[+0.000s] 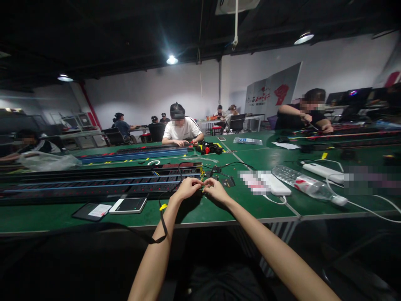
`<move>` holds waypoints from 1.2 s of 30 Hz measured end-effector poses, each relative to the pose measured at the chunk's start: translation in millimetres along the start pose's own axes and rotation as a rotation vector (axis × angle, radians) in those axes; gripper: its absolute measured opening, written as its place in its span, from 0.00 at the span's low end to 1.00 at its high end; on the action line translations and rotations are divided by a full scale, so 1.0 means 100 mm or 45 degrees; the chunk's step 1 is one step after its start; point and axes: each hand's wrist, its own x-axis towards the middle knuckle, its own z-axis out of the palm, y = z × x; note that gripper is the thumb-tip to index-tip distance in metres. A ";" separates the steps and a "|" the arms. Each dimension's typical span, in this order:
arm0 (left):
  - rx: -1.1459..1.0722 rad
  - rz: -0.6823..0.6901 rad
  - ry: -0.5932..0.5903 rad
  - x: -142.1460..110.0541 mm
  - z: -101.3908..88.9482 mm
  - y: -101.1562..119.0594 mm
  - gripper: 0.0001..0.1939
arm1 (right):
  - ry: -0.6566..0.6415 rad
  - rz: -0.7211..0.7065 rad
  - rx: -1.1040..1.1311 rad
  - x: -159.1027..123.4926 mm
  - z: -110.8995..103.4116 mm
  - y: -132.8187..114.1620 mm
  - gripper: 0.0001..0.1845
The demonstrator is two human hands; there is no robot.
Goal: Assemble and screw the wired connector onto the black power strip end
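In the head view, the left hand (188, 188) and right hand (215, 190) meet at the fingertips above the green table (225, 213), a little in from its near edge; the fingers hide what lies between them, so I cannot tell whether either is closed on something. They are at the right end of a long dark strip assembly (94, 189), which runs parallel to the near edge toward the table's left side. Between it and that edge lie a phone (128, 205) and a dark flat pouch (90, 211). To the right, a white power bank (277, 184) sits by the table's seam, with a clear bottle (308, 184) on its side beyond. At the far edge a co-worker in a white shirt (183, 129) bends over another strip (134, 154). Behind are a pale wall (138, 98), a display board (272, 90) and lit ceiling lamps (172, 60).
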 end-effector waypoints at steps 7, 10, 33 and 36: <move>0.202 0.014 -0.017 0.05 0.01 -0.05 0.14 | 0.037 -0.020 0.030 0.00 0.00 -0.02 0.12; 0.329 0.021 -0.045 0.05 -0.01 0.01 0.14 | 0.041 -0.016 0.057 0.00 0.00 -0.02 0.12; 0.727 -0.237 -0.032 0.02 0.09 0.49 0.16 | 0.007 0.034 0.122 -0.01 -0.02 -0.06 0.16; 0.734 -0.207 -0.056 0.03 0.12 0.51 0.15 | 0.020 0.035 0.148 -0.02 -0.01 -0.07 0.17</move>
